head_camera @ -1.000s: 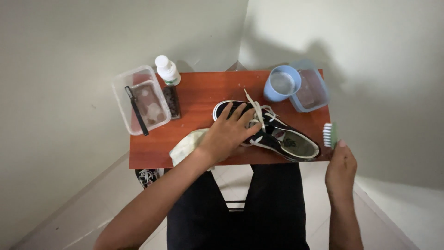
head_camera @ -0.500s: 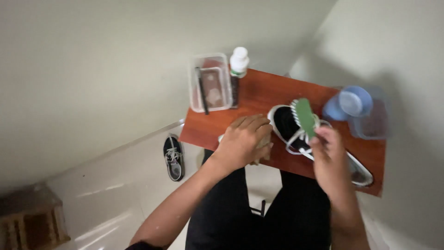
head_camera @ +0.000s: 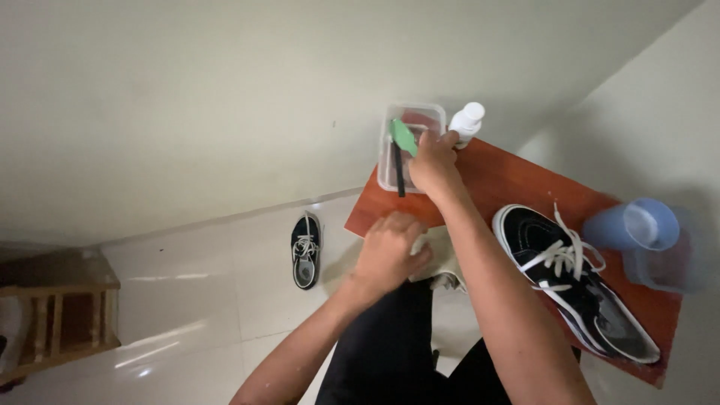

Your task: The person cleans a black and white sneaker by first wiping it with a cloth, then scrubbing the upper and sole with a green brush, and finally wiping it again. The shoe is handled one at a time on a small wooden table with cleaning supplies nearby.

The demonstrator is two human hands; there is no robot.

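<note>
My right arm stretches far forward across my body, and my right hand (head_camera: 433, 161) is curled with the fingers closed in a grip, knuckles up. My left arm is bent and drawn nearer, and my left hand (head_camera: 388, 251) lies palm down, its fingers folded loosely and pressing downward.

Worktop (head_camera: 517, 184): smooth reddish wood. Box (head_camera: 390, 142): clear plastic. Brush (head_camera: 403, 136): green plastic. Shoe (head_camera: 570, 285): black matt cloth. Floor (head_camera: 187, 300): glossy tile.

small green plastic brush (head_camera: 403, 136) | tilted, over clear plastic tub (head_camera: 390, 161), table's far left | pale crumpled cloth (head_camera: 442, 259) | table's near edge
</note>
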